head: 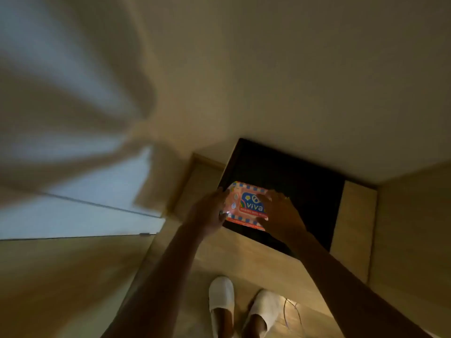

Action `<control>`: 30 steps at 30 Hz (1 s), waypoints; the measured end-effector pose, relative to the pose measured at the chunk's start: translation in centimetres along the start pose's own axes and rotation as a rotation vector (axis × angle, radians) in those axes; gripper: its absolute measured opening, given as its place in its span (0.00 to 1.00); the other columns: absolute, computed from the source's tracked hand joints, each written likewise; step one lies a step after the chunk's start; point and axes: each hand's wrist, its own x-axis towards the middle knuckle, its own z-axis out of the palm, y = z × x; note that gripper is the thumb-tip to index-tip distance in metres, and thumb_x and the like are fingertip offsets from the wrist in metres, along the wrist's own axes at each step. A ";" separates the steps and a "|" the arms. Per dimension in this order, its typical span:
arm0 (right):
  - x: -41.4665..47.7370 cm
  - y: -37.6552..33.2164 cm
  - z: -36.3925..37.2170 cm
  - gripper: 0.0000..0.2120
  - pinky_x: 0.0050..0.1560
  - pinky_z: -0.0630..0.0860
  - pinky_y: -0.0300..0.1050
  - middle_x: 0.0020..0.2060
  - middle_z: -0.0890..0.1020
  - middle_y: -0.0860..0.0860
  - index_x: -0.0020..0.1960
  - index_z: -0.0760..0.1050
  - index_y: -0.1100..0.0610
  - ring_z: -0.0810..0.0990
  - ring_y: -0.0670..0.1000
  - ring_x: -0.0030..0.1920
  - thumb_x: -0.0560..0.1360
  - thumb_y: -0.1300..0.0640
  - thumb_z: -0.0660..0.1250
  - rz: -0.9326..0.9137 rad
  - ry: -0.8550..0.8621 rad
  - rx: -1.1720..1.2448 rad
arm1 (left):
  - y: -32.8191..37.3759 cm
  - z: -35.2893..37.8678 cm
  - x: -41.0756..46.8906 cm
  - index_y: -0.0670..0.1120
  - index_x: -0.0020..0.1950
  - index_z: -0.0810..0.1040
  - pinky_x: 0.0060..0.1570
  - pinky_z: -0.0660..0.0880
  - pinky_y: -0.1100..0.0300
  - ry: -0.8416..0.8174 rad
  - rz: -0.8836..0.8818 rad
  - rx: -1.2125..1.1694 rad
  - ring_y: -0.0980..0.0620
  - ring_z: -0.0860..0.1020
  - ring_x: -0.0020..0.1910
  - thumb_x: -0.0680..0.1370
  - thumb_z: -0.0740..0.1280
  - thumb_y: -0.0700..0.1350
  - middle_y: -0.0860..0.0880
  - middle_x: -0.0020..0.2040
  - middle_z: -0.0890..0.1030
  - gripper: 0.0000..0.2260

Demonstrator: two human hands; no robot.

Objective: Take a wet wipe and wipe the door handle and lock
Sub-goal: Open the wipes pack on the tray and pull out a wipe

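Observation:
A pink wet wipe pack [246,206] with a blue label lies at the near left corner of a black tabletop [292,181]. My left hand [211,211] grips the pack's left edge. My right hand [280,214] rests on the pack's right side, fingers over the label. Whether a wipe is pinched between the fingers I cannot tell. No door handle or lock is in view. The scene is dim.
A pale curtain [73,106] hangs at the left over a window [85,215]. Cream walls rise behind and to the right. My feet in white slippers [222,296] stand on wooden floor, with a thin cable [292,313] beside the right foot.

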 end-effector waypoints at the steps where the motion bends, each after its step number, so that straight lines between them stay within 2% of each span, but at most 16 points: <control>1: 0.6 0.4 0.9 0.34 0.70 0.66 0.54 0.74 0.60 0.54 0.76 0.56 0.49 0.60 0.57 0.72 0.75 0.43 0.66 -0.012 0.011 0.005 | -0.2 0.9 0.8 0.49 0.76 0.59 0.65 0.73 0.48 0.011 0.027 0.004 0.45 0.69 0.71 0.75 0.69 0.48 0.44 0.75 0.65 0.32; 4: 1.7 1.6 2.5 0.35 0.67 0.68 0.53 0.73 0.62 0.54 0.75 0.56 0.49 0.62 0.56 0.70 0.74 0.39 0.65 -0.071 0.113 -0.020 | -0.5 3.1 2.3 0.45 0.75 0.61 0.63 0.74 0.49 0.069 0.091 -0.005 0.45 0.70 0.70 0.74 0.71 0.47 0.44 0.76 0.63 0.33; 7: 2.3 2.5 3.2 0.36 0.64 0.70 0.55 0.71 0.64 0.55 0.76 0.57 0.51 0.65 0.57 0.69 0.74 0.39 0.64 -0.151 0.139 -0.081 | -1.1 4.5 3.1 0.46 0.73 0.65 0.56 0.79 0.53 0.143 0.131 -0.050 0.46 0.77 0.64 0.72 0.73 0.46 0.45 0.74 0.68 0.32; 10: 2.2 3.1 3.7 0.34 0.57 0.77 0.57 0.63 0.74 0.60 0.71 0.67 0.57 0.76 0.61 0.61 0.72 0.39 0.66 -0.254 0.262 -0.272 | -1.5 4.7 3.3 0.47 0.73 0.67 0.53 0.81 0.52 0.163 0.141 -0.133 0.48 0.78 0.62 0.71 0.75 0.44 0.46 0.72 0.71 0.33; 13: 2.3 3.4 3.7 0.31 0.55 0.77 0.57 0.58 0.78 0.61 0.68 0.70 0.59 0.78 0.61 0.55 0.74 0.38 0.62 -0.324 0.297 -0.389 | -0.9 4.3 3.4 0.49 0.68 0.70 0.49 0.80 0.59 0.165 0.128 -0.135 0.52 0.81 0.57 0.71 0.74 0.46 0.49 0.63 0.79 0.27; 16: 2.2 3.4 3.5 0.30 0.53 0.78 0.56 0.55 0.79 0.61 0.64 0.74 0.61 0.80 0.61 0.51 0.73 0.40 0.65 -0.371 0.310 -0.453 | -0.6 4.1 3.5 0.50 0.65 0.72 0.46 0.76 0.66 0.160 0.100 -0.138 0.54 0.81 0.54 0.71 0.75 0.47 0.51 0.58 0.81 0.24; 19: 2.5 3.3 2.2 0.23 0.48 0.77 0.55 0.47 0.82 0.61 0.58 0.77 0.62 0.80 0.61 0.44 0.72 0.46 0.69 -0.381 0.340 -0.459 | -0.5 4.3 3.6 0.48 0.67 0.71 0.50 0.77 0.64 0.124 0.081 -0.107 0.52 0.81 0.57 0.71 0.74 0.45 0.49 0.61 0.80 0.26; 22: 3.6 2.7 -0.2 0.14 0.43 0.77 0.50 0.42 0.83 0.56 0.54 0.78 0.58 0.80 0.58 0.40 0.77 0.49 0.64 -0.344 0.349 -0.263 | -0.5 4.1 3.6 0.47 0.69 0.70 0.55 0.79 0.57 0.103 0.067 -0.089 0.50 0.80 0.60 0.71 0.74 0.44 0.48 0.63 0.80 0.28; 24: 4.4 3.0 -1.3 0.15 0.40 0.75 0.45 0.44 0.81 0.54 0.55 0.76 0.55 0.79 0.54 0.42 0.81 0.47 0.56 -0.229 0.319 -0.018 | -0.6 4.3 3.6 0.48 0.68 0.70 0.55 0.80 0.55 0.096 0.066 -0.087 0.50 0.80 0.60 0.70 0.74 0.45 0.48 0.63 0.80 0.28; 25: 4.9 3.4 -1.6 0.15 0.39 0.73 0.44 0.45 0.79 0.53 0.54 0.76 0.55 0.78 0.52 0.43 0.81 0.47 0.56 -0.154 0.348 0.072 | -0.7 4.3 3.6 0.48 0.68 0.70 0.54 0.80 0.54 0.099 0.070 -0.095 0.50 0.80 0.60 0.70 0.75 0.45 0.49 0.63 0.80 0.28; 27: 5.9 4.6 -1.7 0.10 0.39 0.71 0.44 0.45 0.77 0.52 0.51 0.75 0.54 0.77 0.52 0.44 0.79 0.49 0.61 0.001 0.438 0.242 | -0.8 4.4 3.8 0.49 0.67 0.71 0.53 0.81 0.53 0.105 0.077 -0.112 0.51 0.80 0.60 0.69 0.75 0.46 0.49 0.63 0.80 0.28; 30: 5.9 5.5 -0.8 0.08 0.36 0.71 0.43 0.40 0.75 0.48 0.51 0.71 0.53 0.76 0.49 0.40 0.75 0.53 0.68 0.183 0.448 0.500 | -1.2 4.6 4.4 0.50 0.65 0.73 0.50 0.82 0.53 0.116 0.074 -0.119 0.51 0.80 0.60 0.67 0.77 0.48 0.51 0.62 0.80 0.28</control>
